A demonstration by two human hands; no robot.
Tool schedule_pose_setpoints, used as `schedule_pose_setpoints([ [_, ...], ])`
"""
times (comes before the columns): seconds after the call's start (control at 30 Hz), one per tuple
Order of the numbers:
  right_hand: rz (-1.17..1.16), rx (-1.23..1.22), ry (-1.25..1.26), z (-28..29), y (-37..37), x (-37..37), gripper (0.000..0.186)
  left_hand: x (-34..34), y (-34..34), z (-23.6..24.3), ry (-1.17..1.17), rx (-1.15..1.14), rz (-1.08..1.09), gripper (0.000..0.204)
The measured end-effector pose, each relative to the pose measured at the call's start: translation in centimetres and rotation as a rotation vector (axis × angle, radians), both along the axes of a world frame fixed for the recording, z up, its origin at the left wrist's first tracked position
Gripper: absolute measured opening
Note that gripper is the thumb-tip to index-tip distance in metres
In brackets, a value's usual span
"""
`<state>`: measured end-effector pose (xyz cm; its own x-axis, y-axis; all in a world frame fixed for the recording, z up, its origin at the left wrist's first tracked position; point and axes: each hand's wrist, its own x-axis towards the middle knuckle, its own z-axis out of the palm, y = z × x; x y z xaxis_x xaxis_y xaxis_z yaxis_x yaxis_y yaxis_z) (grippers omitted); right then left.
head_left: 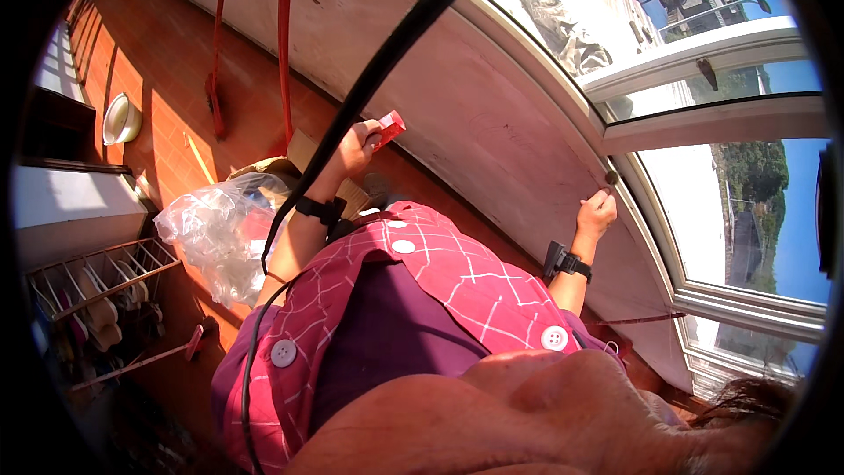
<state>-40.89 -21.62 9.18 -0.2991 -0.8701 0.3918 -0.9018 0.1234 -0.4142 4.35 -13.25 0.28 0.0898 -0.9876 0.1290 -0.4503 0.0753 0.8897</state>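
Observation:
My left hand (355, 148) is closed round a small red packet (389, 128) with pale print, held out in front of the pale wall below the window. My right hand (598, 213) is raised near the curved window frame (646, 211), its fingers pinched together. Just beyond those fingertips shows a small, dark, roundish thing (611, 178). Whether the fingers hold it or it sits on the frame, I cannot tell. Dark straps with small devices circle both my wrists.
Left of me, a clear plastic bag (215, 224) lies by an open cardboard box (303, 154). A shoe rack (105, 286) stands lower left, a white basin (121, 119) farther off. Red poles (285, 44) lean along the wall. A black cable (378, 70) crosses the view.

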Motion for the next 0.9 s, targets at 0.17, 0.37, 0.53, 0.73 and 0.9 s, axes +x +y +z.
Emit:
schedule_pose_setpoints([
  [0.17, 0.191, -0.23, -0.193, 1.5, 0.9, 3.5, 0.017, -2.0, 1.6, -1.7, 0.023, -0.1, -0.008, 0.013],
  [0.37, 0.44, -0.281, -0.18, -2.9, -2.5, 6.7, 0.012, -6.2, 3.6, -4.0, -0.069, -0.138, -0.078, 0.014],
  [0.53, -0.009, -0.26, -0.229, -4.1, 2.6, -9.7, 0.022, -7.2, 7.3, -8.6, -0.063, 0.067, -0.036, 0.014],
  [0.73, -0.004, -0.2, -0.456, -2.6, 5.3, -11.0, 0.027, -11.7, 4.8, -6.2, -0.039, -0.109, -0.063, 0.015],
  [0.9, 0.51, -0.275, -0.362, -2.8, 0.3, -4.7, 0.017, -17.3, 0.4, -1.8, -0.148, -0.084, -0.262, 0.012],
])
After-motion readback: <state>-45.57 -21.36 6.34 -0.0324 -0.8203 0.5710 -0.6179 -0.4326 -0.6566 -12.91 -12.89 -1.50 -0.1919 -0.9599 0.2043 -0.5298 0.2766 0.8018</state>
